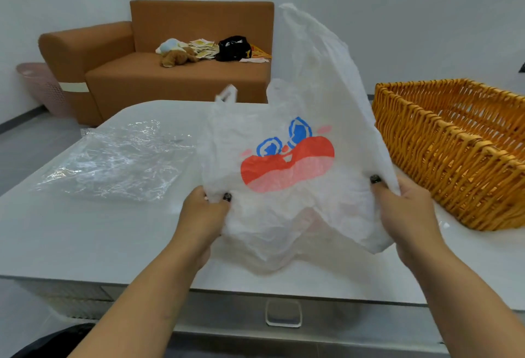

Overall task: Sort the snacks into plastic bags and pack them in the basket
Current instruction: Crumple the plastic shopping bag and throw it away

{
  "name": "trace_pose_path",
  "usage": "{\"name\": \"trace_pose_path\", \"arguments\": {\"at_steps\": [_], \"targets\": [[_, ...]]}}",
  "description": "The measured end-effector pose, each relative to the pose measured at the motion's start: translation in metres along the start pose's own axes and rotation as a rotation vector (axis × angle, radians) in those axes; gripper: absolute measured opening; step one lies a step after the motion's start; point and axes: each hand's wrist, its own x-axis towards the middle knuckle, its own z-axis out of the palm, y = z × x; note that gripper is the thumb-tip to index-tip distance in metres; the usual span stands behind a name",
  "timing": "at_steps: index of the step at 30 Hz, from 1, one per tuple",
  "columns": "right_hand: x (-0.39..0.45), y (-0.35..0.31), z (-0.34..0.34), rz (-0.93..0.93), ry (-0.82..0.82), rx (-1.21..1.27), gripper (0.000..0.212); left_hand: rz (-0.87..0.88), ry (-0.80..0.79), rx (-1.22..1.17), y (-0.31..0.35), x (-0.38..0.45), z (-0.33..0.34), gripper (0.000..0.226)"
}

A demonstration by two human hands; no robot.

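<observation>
While thin and floppy, white plastic bag (287,164) pinched at both sides by left hand (203,210) and right hand (403,207); featherlight, slippery, best gripped near handles.

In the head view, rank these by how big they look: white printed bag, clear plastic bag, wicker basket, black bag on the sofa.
1. White printed bag, though nearest the camera.
2-3. Wicker basket, cut off by the frame, and clear plastic bag: too close to rank.
4. Black bag, far away.
</observation>
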Motion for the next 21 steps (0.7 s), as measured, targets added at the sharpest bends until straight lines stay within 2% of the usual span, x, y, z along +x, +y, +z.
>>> {"name": "trace_pose_path", "arguments": {"at_steps": [4,8,12,16,18,21], "targets": [[0.009,0.012,-0.009,0.123,0.010,-0.083,0.025,0.001,0.059,0.068,0.000,0.009,-0.009,0.010],[0.002,0.010,-0.004,-0.064,0.028,-0.263,0.024,0.106,-0.002,0.172,0.000,-0.001,-0.003,0.015],[-0.029,-0.005,0.017,-0.247,-0.011,-0.194,0.021,0.168,-0.106,0.121,0.003,-0.013,0.008,0.020],[-0.061,-0.006,0.048,-0.363,-0.257,-0.135,0.029,0.176,-0.214,0.063,0.007,-0.025,0.020,0.020],[-0.072,-0.001,0.060,-0.439,-0.348,-0.261,0.043,0.131,-0.293,-0.042,0.008,-0.026,0.024,0.024],[-0.083,0.002,0.073,-0.490,-0.480,-0.418,0.067,0.043,-0.356,-0.240,0.012,-0.025,0.024,0.061]]}}
